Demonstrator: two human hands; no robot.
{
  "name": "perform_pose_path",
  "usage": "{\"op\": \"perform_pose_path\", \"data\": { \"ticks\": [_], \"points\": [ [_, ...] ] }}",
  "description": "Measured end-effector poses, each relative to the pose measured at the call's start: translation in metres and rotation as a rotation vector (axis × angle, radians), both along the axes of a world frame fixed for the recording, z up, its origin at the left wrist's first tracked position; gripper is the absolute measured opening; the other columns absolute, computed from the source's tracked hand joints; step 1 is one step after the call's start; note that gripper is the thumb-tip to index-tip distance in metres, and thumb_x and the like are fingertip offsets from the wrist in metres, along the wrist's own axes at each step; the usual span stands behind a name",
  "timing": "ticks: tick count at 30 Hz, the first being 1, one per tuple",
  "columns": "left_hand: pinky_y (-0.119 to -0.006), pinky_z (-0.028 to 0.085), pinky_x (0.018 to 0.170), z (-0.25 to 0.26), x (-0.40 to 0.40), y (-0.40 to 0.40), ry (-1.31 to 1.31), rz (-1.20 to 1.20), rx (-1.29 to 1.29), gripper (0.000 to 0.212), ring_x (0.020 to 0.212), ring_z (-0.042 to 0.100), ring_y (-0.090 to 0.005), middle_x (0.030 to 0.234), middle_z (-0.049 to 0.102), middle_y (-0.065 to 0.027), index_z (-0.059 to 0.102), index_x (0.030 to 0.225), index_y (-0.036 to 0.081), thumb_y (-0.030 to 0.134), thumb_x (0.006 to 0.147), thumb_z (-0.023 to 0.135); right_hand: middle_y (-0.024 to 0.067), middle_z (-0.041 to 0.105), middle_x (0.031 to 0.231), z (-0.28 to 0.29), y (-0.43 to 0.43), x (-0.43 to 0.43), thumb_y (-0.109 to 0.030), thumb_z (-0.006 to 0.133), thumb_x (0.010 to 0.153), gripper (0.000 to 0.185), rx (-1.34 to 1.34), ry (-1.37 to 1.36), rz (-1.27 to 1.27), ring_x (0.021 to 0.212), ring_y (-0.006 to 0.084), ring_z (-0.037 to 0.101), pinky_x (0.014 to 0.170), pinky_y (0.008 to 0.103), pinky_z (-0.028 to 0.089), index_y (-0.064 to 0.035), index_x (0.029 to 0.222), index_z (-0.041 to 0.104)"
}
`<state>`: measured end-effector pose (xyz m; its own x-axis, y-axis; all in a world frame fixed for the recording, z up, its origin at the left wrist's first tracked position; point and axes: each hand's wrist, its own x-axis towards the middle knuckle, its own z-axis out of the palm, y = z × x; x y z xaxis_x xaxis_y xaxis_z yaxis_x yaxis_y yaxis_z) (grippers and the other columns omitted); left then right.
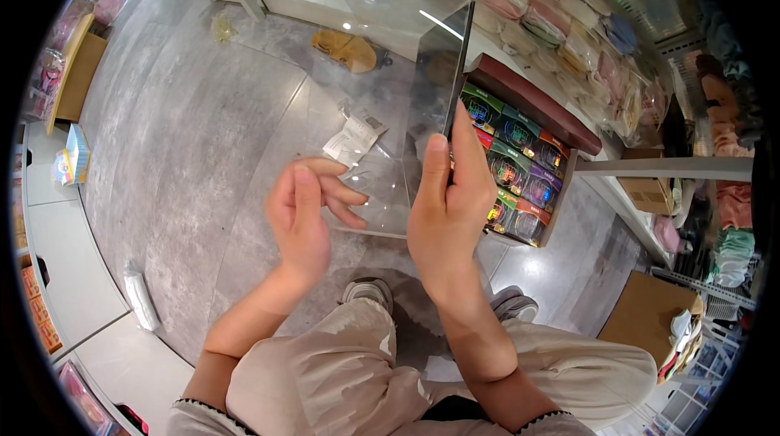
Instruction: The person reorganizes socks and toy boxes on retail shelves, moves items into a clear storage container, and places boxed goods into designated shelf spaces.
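Before me is a clear plastic display case [378, 94] with a dark right edge, tilted above the floor. My right hand [454, 204] grips it by that edge, fingers behind and thumb in front. My left hand [308, 210] is at the near left part of the case, fingers apart and curled; whether the fingertips touch the plastic I cannot tell. A creased printed paper slip [355, 138] shows at the case; whether it is inside or behind is unclear. To the right of my right hand lies an open carton [557, 204] filled with several colourful packs [509, 171].
A dark red flap [530, 104] stands along the carton's far side. Bagged soft goods [548, 15] fill the shelf at right, near a white shelf bar [664, 168]. A tan item [345, 51] and a white wrapped roll [140, 299] lie on the floor. White drawers [67, 247] line the left.
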<state>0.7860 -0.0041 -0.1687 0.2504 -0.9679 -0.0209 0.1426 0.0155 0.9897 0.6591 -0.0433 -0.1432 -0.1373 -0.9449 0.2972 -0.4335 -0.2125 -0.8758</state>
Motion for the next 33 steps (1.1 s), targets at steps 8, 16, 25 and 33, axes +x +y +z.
{"op": "perform_pose_path", "data": {
  "ticks": [8,16,25,33],
  "points": [
    [-0.022,0.044,0.042,0.006,-0.009,0.003,-0.127,0.000,-0.089,0.038,0.044,0.053,-0.0141,0.063,0.059,-0.0116,0.048,0.092,-0.001,0.029,0.096,0.025,0.0270,0.051,0.112,-0.009,-0.002,-0.004,-0.005,0.043,0.087,0.036,-0.102,-0.020,0.019,0.101,0.0382,0.053,0.085,0.0370,0.041,0.0102,0.120,0.041],
    [-0.025,0.050,0.054,0.035,-0.011,0.000,-0.288,-0.237,-0.071,0.031,0.057,0.062,-0.0165,0.076,0.063,-0.0123,0.047,0.108,-0.005,0.021,0.093,0.040,0.0127,0.055,0.109,-0.021,-0.006,-0.012,-0.009,0.043,0.090,0.036,0.066,-0.448,-0.002,0.090,0.0154,0.053,0.078,0.0253,0.042,0.0054,0.123,0.041],
    [-0.036,0.045,0.059,0.068,-0.030,-0.008,-0.866,-0.942,-0.084,0.068,0.063,0.057,-0.0296,0.083,0.058,-0.0180,0.027,0.128,-0.010,0.028,0.081,0.058,0.0028,0.056,0.110,-0.074,0.011,-0.045,-0.019,0.042,0.093,0.033,0.558,-0.863,0.036,0.098,0.0100,0.052,0.086,0.0229,0.039,-0.0020,0.120,0.048],
    [-0.033,0.047,0.071,0.076,-0.019,-0.003,-0.948,-1.003,-0.353,0.051,0.080,0.059,-0.0275,0.102,0.057,-0.0166,0.043,0.116,-0.008,0.027,0.082,0.056,0.0049,0.051,0.118,-0.126,0.026,-0.060,-0.015,0.043,0.092,0.032,0.606,-1.028,-0.013,0.108,0.0148,0.048,0.095,0.0275,0.035,-0.0024,0.121,0.047]
  ]
}}
